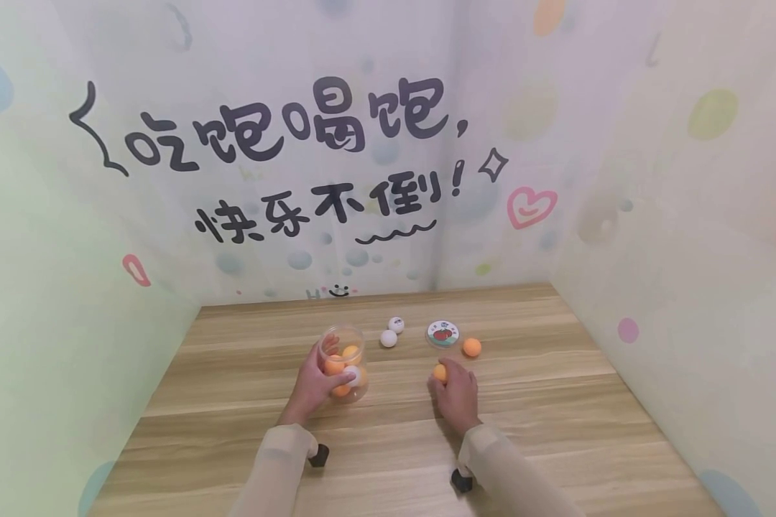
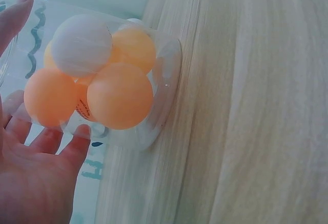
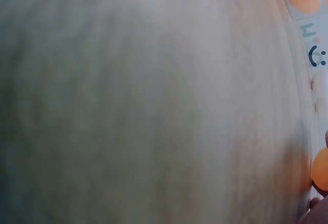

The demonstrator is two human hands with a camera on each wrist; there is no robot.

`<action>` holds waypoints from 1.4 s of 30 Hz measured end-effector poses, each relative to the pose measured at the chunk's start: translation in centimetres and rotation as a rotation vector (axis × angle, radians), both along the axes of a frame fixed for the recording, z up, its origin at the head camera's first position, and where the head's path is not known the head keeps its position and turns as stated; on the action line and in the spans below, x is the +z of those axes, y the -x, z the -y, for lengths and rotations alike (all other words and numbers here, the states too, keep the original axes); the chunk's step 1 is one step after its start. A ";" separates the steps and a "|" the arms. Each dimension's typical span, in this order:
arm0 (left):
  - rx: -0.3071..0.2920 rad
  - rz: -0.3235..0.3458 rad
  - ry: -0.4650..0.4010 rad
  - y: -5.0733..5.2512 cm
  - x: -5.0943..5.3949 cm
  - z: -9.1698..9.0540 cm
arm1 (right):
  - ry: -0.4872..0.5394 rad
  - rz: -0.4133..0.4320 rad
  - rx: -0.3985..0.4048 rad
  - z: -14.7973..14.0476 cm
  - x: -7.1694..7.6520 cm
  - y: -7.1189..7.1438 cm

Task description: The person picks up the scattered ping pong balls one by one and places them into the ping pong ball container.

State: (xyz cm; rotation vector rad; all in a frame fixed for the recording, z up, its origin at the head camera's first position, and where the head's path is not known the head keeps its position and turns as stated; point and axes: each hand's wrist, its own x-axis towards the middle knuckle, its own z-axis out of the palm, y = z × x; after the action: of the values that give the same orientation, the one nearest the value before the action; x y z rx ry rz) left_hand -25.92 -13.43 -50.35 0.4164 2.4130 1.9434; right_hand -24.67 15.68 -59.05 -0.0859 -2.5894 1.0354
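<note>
My left hand (image 1: 310,386) grips a clear plastic jar (image 1: 361,340), thumb across the near side and fingers around the other. Inside it are several orange table tennis balls (image 2: 120,96) and a white ball (image 2: 82,44), seen closely in the left wrist view. The jar stands upright on the table, its top uncovered. To the right, my right hand (image 1: 459,396) pinches an orange table tennis ball (image 1: 440,373) low over the table. Only a bit of that hand and the held ball (image 3: 321,168) show at the right wrist view's edge.
Two white balls (image 1: 389,338) lie together behind and right of the jar. A round lid (image 1: 442,333) with a red picture lies farther right, and a loose orange ball (image 1: 472,347) sits beside it. Printed walls enclose the wooden table (image 1: 388,445) at the back and sides.
</note>
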 end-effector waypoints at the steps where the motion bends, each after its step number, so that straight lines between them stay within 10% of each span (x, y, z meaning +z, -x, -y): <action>1: 0.002 0.000 -0.004 0.2 -0.3 0.0 | 0.005 -0.004 0.000 0.0 0.0 0.0; 10: 0.048 -0.028 -0.004 1.9 -3.4 0.2 | 0.064 0.063 -0.021 -0.1 0.2 0.2; 42: 0.037 0.002 0.015 1.6 -2.8 0.3 | 0.215 0.035 0.067 0.9 1.4 0.3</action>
State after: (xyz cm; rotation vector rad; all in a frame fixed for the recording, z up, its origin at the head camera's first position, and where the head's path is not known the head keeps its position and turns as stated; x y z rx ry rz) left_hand -27.51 -13.75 -53.16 0.3714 2.4497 1.9382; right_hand -24.98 14.82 -57.66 -0.0712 -2.5181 1.3451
